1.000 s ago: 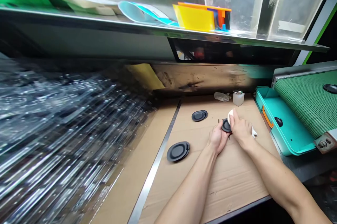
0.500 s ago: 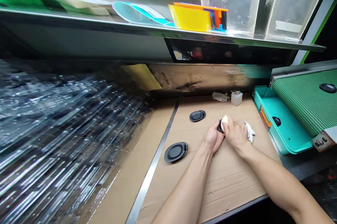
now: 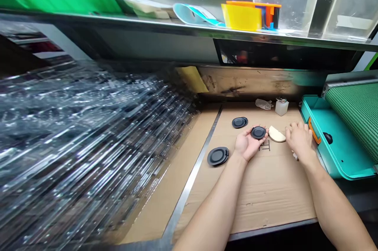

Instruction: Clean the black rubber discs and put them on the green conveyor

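On the upturned palm and fingers of my left hand (image 3: 248, 144) rests a small round black plastic part (image 3: 258, 132) with a raised rim. A cream half-round sponge pad (image 3: 277, 134) lies on the cardboard between my two hands. My right hand (image 3: 299, 139) is just right of the pad, palm down, its fingers bent and slightly apart with nothing visible in them. Partly hidden under that hand is a crumpled white cloth (image 3: 295, 155). Two more black round parts, a far one (image 3: 239, 122) and a nearer one (image 3: 217, 156), lie to the left.
Cardboard (image 3: 265, 196) covers the bench. A small dispenser bottle (image 3: 281, 107) and a crumpled clear plastic piece (image 3: 264, 104) stand behind. To the right are a teal tray (image 3: 348, 164) and a green conveyor belt (image 3: 357, 103). Clear plastic trays (image 3: 103, 156) are heaped left; a shelf (image 3: 177, 26) overhangs.
My right hand has come away from the black part and moved right, over the cloth. The sponge pad has been let go onto the cardboard. The view has swung left.
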A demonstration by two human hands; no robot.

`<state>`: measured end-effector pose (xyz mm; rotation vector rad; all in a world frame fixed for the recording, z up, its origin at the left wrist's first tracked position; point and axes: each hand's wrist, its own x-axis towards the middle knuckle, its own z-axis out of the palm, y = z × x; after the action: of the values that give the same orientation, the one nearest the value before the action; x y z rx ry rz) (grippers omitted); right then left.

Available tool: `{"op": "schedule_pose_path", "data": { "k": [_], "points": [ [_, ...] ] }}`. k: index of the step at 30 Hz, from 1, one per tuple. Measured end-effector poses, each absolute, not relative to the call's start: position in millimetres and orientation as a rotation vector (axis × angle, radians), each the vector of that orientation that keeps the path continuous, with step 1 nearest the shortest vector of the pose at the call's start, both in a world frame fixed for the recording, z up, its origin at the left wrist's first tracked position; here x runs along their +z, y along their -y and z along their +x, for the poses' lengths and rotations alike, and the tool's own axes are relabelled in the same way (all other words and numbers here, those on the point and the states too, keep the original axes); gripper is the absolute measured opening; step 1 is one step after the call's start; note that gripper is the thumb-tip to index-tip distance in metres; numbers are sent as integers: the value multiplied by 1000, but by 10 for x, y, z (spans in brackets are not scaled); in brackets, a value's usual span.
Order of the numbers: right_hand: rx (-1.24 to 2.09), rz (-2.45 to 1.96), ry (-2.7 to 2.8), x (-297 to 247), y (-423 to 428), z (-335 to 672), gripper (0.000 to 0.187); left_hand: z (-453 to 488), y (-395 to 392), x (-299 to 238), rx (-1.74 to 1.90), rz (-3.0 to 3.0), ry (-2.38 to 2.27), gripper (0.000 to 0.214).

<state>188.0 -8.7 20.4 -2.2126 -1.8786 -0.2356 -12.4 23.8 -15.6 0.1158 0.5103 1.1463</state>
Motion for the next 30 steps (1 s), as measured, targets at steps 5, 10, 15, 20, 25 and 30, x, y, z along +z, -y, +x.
{"op": "schedule_pose_path", "data": {
  "k": [5, 10, 15, 20, 25, 30],
  "points": [
    [261, -2382, 1959, 280, 51, 2188, 52, -112, -210, -81, 1138, 73, -460, 35],
    [511, -2234, 2111, 275, 19, 2334, 27, -110, -181, -15, 1117, 79, -461, 53],
    [191, -1957, 2017, 266, -54, 2340, 25, -104, -199, -45, 1100, 100, -480, 60],
    [102, -1650, 2003, 236, -44, 2108, 30, -74, -178, -95, 1047, 161, -478, 59],
    [129, -1582, 2120, 161, 79, 1774, 35, 50, -106, -174, 912, 431, -549, 58],
    [-23, -1599, 2228, 65, 136, 1604, 34, 219, -45, -245, 966, 630, -717, 57]
  ]
}}
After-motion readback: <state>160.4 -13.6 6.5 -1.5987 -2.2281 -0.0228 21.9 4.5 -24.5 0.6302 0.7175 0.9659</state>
